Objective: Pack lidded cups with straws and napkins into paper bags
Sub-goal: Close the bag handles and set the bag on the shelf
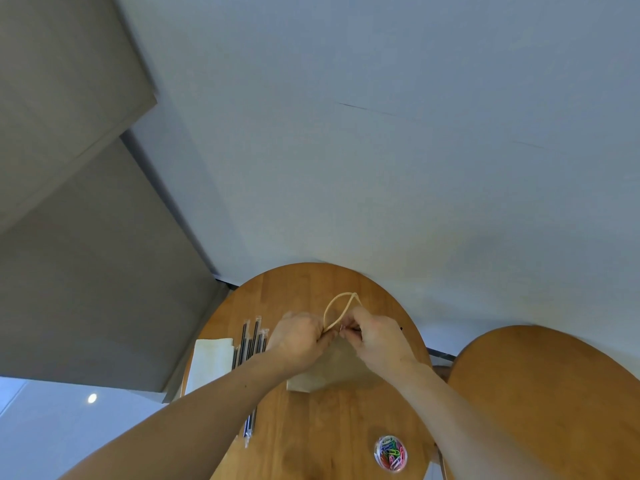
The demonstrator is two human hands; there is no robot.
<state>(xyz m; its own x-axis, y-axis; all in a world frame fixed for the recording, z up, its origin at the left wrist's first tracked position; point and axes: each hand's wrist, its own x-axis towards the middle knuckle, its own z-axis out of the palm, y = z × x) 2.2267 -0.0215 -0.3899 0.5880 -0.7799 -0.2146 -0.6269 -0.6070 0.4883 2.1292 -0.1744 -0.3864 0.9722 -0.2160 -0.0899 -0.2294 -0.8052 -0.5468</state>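
A brown paper bag (341, 370) stands on the round wooden table (311, 427), its pale twine handles (337, 308) rising behind my hands. My left hand (299, 341) pinches the bag's top edge from the left. My right hand (375, 341) pinches the same edge from the right, with something small and dark between its fingertips. Left of the bag lie several black wrapped straws (251, 339) and a stack of white napkins (209, 363). No cup is visible; the bag's inside is hidden.
A clear round tub of coloured paper clips (390, 453) sits near the table's front right. A second wooden table (554, 393) stands to the right, a narrow gap between them. A pale wall rises right behind the table.
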